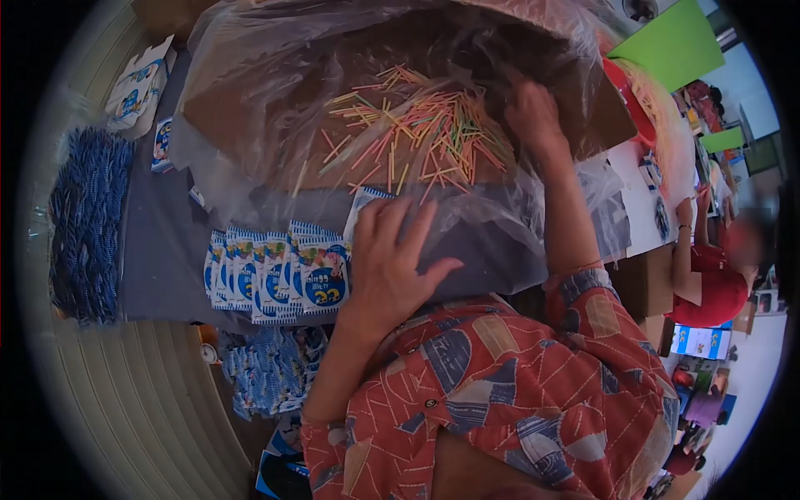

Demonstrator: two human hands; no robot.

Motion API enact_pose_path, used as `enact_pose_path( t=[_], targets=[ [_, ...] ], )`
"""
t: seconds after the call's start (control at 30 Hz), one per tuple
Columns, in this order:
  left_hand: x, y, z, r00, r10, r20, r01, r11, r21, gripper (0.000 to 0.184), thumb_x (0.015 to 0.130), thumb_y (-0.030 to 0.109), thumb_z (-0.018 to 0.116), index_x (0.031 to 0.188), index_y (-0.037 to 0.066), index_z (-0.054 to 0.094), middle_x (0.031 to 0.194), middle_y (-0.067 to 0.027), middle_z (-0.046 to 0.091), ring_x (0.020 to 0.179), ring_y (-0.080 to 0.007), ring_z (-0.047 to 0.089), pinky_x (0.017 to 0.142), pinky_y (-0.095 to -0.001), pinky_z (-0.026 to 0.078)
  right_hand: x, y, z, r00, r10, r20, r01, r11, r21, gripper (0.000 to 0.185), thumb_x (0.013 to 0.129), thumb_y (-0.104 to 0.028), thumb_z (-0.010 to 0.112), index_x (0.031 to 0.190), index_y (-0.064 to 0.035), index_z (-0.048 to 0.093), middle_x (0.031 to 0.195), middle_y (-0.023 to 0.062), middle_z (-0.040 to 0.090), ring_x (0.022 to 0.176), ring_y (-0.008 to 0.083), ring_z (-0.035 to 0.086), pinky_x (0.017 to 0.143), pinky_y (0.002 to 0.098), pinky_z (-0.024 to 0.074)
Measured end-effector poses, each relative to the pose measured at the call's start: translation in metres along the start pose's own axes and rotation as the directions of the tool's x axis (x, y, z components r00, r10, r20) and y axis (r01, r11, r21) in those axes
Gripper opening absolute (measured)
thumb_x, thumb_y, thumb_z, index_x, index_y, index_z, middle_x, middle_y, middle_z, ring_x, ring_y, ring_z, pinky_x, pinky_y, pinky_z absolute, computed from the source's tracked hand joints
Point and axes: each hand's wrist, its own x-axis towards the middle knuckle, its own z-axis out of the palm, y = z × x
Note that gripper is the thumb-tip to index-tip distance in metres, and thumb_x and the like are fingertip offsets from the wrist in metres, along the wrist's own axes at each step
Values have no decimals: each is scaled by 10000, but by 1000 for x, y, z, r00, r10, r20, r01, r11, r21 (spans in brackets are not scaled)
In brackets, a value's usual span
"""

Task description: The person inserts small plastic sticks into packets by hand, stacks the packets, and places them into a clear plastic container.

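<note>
My left hand (390, 258) has its fingers spread over a blue and white packet (362, 201) at the table's front edge; whether it grips it is hidden. To its left, several similar packets (321, 275) lie overlapping in a row. My right hand (533, 115) reaches into the plastic-lined cardboard box (242, 125), right of a loose pile of thin coloured sticks (450, 125). Its fingertips are blurred behind the plastic, so what they hold cannot be made out.
Strips of blue packets (90, 217) hang at the far left, with more packets (271, 367) below the table edge. An open white carton (140, 87) stands at the back left. A person in red (712, 283) is at the right, near a red basin (629, 100).
</note>
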Motion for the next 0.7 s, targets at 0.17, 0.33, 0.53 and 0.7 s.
enact_pose_path(
  t=[0.17,0.33,0.53,0.7],
  targets=[
    [23,-4,45,999,-7,34,8,999,-34,602,661,153,827,1227,67,638,1209,-140,569,1112,-350,507,963,-460,433,20,-6,-32,964,-155,-215,172,983,65,564,750,-64,608,1309,-139,573,1082,224,645,1012,422,620,883,509,499],
    [4,-26,75,995,54,84,-60,996,66,265,752,101,649,1009,46,682,995,-132,600,1075,-336,507,919,-472,422,12,-17,-13,925,-272,-264,224,954,-199,527,769,-58,607,1289,-147,592,1050,211,640,1012,411,625,824,500,519],
    [-8,-22,76,980,124,158,-120,992,-34,95,729,72,593,768,58,678,893,-114,589,976,-309,515,888,-436,409,-38,-44,4,970,-235,-57,235,972,-11,389,866,-349,655,1133,-67,676,1065,213,661,920,400,657,797,456,531],
    [-8,-16,75,952,204,228,-207,978,-10,153,710,73,666,855,52,708,875,-75,597,952,-289,544,836,-404,432,-20,-21,26,929,-22,369,82,986,-148,502,877,-489,619,1070,-31,691,987,245,686,939,402,661,828,465,523]
  ],
)
